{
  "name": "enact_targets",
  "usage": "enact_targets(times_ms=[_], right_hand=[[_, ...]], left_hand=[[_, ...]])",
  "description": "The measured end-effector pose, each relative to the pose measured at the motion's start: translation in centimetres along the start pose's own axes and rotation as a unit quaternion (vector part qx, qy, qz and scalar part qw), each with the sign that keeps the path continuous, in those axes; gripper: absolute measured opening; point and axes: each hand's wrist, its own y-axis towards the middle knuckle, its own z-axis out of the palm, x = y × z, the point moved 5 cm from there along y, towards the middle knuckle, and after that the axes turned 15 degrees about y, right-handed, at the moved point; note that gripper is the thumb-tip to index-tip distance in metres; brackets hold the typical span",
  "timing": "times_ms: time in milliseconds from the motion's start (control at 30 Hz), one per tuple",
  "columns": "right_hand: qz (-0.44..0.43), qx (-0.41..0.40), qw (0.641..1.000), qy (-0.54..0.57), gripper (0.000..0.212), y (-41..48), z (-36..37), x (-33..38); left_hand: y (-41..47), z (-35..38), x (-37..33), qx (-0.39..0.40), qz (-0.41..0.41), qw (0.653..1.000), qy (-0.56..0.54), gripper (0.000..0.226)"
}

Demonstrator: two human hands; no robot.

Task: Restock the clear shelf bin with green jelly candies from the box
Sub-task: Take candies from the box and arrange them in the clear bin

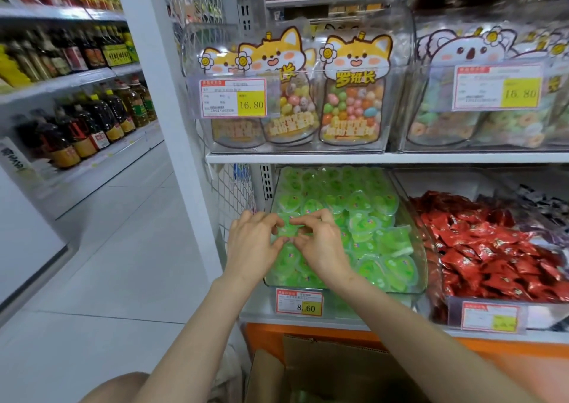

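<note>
At the centre of the frame, on the lower shelf, your left hand point(252, 245) and right hand point(321, 247) meet above the front of the clear shelf bin point(423, 264). Each grip is narrowed, with the fingers and thumb curled in, and between them they pinch one green jelly candy point(289, 228) just over the heap. The bin is piled with green jelly candies point(363, 205) from front to back, and a price tag point(299, 301) reading 8.60 sits on its front edge.

At the bottom centre of the frame, below the shelf, the cardboard box point(311, 368) stands with its flaps open; what it holds is too blurred to tell. Just right of the clear bin lies a bin of red-wrapped candies point(492, 248). On the shelf above stand pouches of coloured candies point(352, 107), and bottles of cooking oil point(92, 125) fill the shelves at the left.
</note>
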Motion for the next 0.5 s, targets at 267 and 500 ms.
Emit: enact_targets(times_ms=[267, 500], right_hand=[[-0.043, 0.052, 0.997, -0.026, 0.033, -0.5, -1.6, 0.6], [-0.153, 0.002, 0.961, -0.231, 0.031, -0.5, -9.7, 0.6]], left_hand=[[0.5, 0.7, -0.4, -0.013, -0.003, 1.000, 0.026, 0.039], [0.6, 0.5, -0.5, -0.062, 0.005, 0.997, 0.035, 0.022]])
